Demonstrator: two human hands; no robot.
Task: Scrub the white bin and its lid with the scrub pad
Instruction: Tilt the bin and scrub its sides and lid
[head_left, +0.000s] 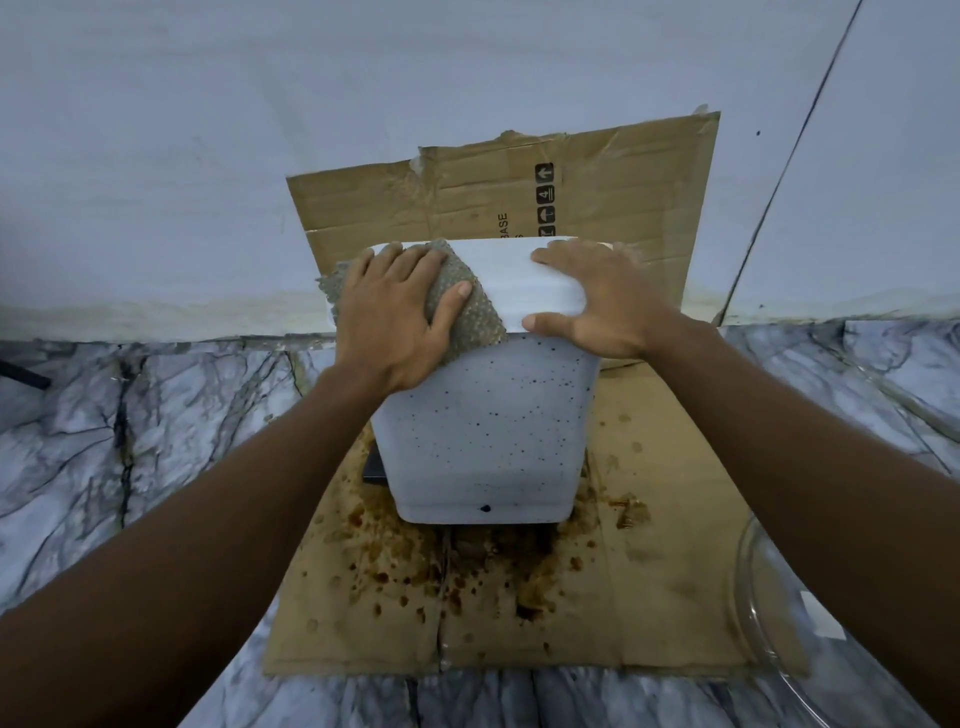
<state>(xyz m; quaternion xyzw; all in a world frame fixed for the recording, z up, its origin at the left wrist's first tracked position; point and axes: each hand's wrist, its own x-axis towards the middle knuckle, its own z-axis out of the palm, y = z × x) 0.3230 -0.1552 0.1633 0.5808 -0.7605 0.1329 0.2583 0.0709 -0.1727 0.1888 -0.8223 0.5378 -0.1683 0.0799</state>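
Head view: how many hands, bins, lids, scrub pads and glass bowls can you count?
Hands: 2, left hand and right hand
Bin: 1
Lid: 1
Pad: 1
Bowl: 1
Total: 6

Marble floor — pale wall

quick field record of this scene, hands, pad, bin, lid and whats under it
left hand: pressing flat on the scrub pad
scrub pad: draped over the lid's left front corner
right hand: spread on the lid's right side, thumb on its front edge
lid: closed on the white bin
white bin: upright, front speckled with dark dots
cardboard: under the bin, stained brown, back part leaning against the wall
glass bowl: lower right, by the cardboard's edge
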